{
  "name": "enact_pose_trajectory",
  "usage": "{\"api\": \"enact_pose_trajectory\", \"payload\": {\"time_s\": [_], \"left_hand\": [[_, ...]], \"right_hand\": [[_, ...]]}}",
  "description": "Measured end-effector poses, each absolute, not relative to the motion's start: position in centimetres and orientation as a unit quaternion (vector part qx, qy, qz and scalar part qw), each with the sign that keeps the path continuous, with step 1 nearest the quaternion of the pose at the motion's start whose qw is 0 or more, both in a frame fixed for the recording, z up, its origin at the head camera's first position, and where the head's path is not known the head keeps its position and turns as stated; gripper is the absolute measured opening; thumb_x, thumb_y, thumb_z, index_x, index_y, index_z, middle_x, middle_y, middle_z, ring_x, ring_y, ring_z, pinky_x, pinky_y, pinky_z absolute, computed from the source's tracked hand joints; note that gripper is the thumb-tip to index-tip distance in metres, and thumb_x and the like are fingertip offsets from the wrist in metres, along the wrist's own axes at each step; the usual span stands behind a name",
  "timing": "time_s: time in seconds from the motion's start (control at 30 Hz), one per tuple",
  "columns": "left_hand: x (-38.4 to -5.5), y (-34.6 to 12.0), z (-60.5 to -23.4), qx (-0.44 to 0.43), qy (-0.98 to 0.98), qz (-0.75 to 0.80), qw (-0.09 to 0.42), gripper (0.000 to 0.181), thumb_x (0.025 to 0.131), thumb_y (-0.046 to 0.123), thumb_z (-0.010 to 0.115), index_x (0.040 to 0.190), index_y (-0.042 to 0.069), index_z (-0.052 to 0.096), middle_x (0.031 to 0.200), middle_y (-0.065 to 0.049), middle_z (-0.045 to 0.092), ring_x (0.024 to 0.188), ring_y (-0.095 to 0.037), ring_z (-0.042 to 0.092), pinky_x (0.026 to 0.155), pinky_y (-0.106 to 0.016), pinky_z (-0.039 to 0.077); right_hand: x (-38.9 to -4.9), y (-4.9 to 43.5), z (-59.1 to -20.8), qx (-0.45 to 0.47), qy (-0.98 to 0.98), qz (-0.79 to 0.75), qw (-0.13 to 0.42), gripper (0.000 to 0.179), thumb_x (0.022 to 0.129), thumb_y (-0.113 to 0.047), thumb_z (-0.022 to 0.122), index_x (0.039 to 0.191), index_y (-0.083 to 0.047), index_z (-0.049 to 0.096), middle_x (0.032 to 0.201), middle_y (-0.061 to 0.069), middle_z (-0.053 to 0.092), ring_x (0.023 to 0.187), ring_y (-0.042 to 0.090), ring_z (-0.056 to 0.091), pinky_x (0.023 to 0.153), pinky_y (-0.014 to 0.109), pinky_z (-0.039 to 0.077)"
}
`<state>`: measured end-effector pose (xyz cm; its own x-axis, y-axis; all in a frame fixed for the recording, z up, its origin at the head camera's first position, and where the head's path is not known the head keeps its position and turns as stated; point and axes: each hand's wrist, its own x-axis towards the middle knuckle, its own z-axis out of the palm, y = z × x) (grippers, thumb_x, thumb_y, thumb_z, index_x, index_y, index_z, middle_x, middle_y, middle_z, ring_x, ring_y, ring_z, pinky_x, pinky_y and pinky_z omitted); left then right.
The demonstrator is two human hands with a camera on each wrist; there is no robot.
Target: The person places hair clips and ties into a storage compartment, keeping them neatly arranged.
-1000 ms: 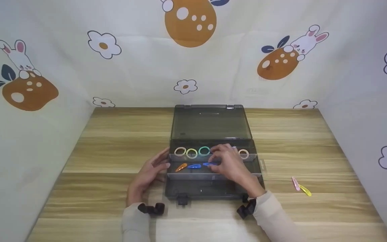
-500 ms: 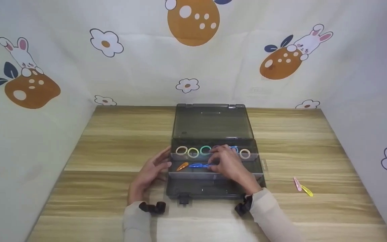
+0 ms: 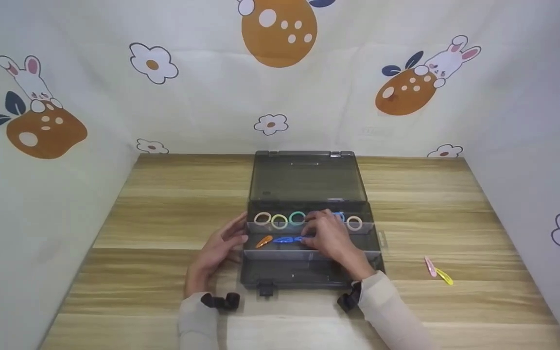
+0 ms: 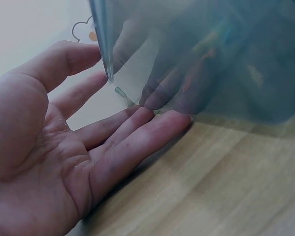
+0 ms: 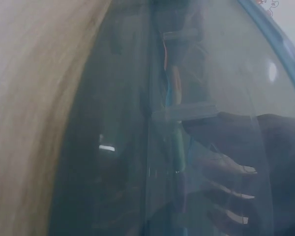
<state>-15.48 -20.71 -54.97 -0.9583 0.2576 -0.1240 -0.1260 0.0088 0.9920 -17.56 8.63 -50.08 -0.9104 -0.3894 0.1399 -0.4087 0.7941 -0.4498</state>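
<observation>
A dark see-through compartment box [image 3: 285,278] stands with its lid [image 3: 309,177] tipped back. My left hand [image 3: 217,248] touches its left side. In the left wrist view that hand [image 4: 54,142] has its fingers extended against the box wall [image 4: 255,93]. My right hand [image 3: 331,236] reaches into the middle compartment and pinches a blue snap hair clip [image 3: 299,239], partly hidden by the fingertips. Left of it lie another blue hair clip [image 3: 282,240] and an orange hair clip [image 3: 264,241]. The right wrist view shows mostly the box [image 5: 113,98], with the fingers only dimly visible.
Several hair ties stand in the back compartment, including a green one [image 3: 297,212] and a beige one [image 3: 354,217]. A pink hair clip [image 3: 430,267] and a yellow hair clip [image 3: 444,276] lie on the wooden table [image 3: 479,306] at the right. Patterned cloth [image 3: 202,97] encloses the table.
My right hand has shifted slightly left with the blue hair clip, which now meets the other blue one. The left hand stays at the box's side. The view has shifted a little.
</observation>
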Motion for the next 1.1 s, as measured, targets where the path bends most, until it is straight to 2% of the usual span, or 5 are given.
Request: {"api": "enact_pose_trajectory", "payload": {"time_s": [0.23, 0.43, 0.63, 0.8, 1.1], "left_hand": [[-15.6, -20.7, -55.0, 0.051, 0.697, 0.700, 0.143, 0.066, 0.096, 0.008, 0.062, 0.157, 0.012, 0.034, 0.159, -0.019, 0.039, 0.144, -0.036, 0.041, 0.107, -0.036, 0.048], [-15.6, -20.8, -55.0, 0.044, 0.699, 0.698, 0.148, 0.066, 0.097, 0.009, 0.062, 0.157, 0.014, 0.034, 0.159, -0.020, 0.039, 0.140, -0.038, 0.046, 0.081, -0.033, 0.060], [-15.6, -20.8, -55.1, 0.065, 0.705, 0.694, 0.134, 0.065, 0.097, 0.008, 0.062, 0.156, 0.010, 0.034, 0.158, -0.021, 0.039, 0.145, -0.038, 0.040, 0.104, -0.026, 0.047], [-15.6, -20.8, -55.0, 0.061, 0.690, 0.707, 0.144, 0.066, 0.097, 0.008, 0.062, 0.157, 0.011, 0.034, 0.159, -0.019, 0.038, 0.144, -0.036, 0.041, 0.104, -0.031, 0.049], [-15.5, -20.8, -54.8, 0.045, 0.674, 0.716, 0.175, 0.067, 0.099, 0.007, 0.058, 0.159, 0.015, 0.029, 0.160, -0.020, 0.035, 0.125, -0.032, 0.059, 0.069, -0.035, 0.061]], "right_hand": [[-17.5, 8.6, -50.2, 0.209, -0.948, 0.241, 0.013, 0.009, 0.075, -0.018, 0.087, 0.079, -0.014, 0.080, 0.119, 0.009, 0.071, 0.111, 0.033, 0.060, 0.091, 0.052, 0.044], [-17.7, 8.9, -50.2, 0.216, -0.942, 0.259, 0.007, 0.012, 0.076, -0.021, 0.086, 0.083, -0.015, 0.080, 0.124, 0.009, 0.069, 0.116, 0.033, 0.057, 0.098, 0.052, 0.042], [-17.4, 9.9, -49.2, 0.231, -0.909, 0.346, -0.011, 0.015, 0.082, -0.016, 0.082, 0.096, -0.010, 0.079, 0.130, 0.013, 0.064, 0.123, 0.035, 0.052, 0.105, 0.055, 0.041], [-16.5, 11.5, -47.1, 0.219, -0.894, 0.390, -0.017, 0.016, 0.086, -0.017, 0.079, 0.101, -0.012, 0.078, 0.134, 0.008, 0.062, 0.129, 0.032, 0.050, 0.106, 0.055, 0.043], [-14.8, 14.5, -45.0, 0.232, -0.868, 0.437, 0.043, 0.015, 0.085, -0.014, 0.079, 0.100, -0.018, 0.078, 0.128, 0.005, 0.066, 0.126, 0.029, 0.056, 0.104, 0.047, 0.048]]}}
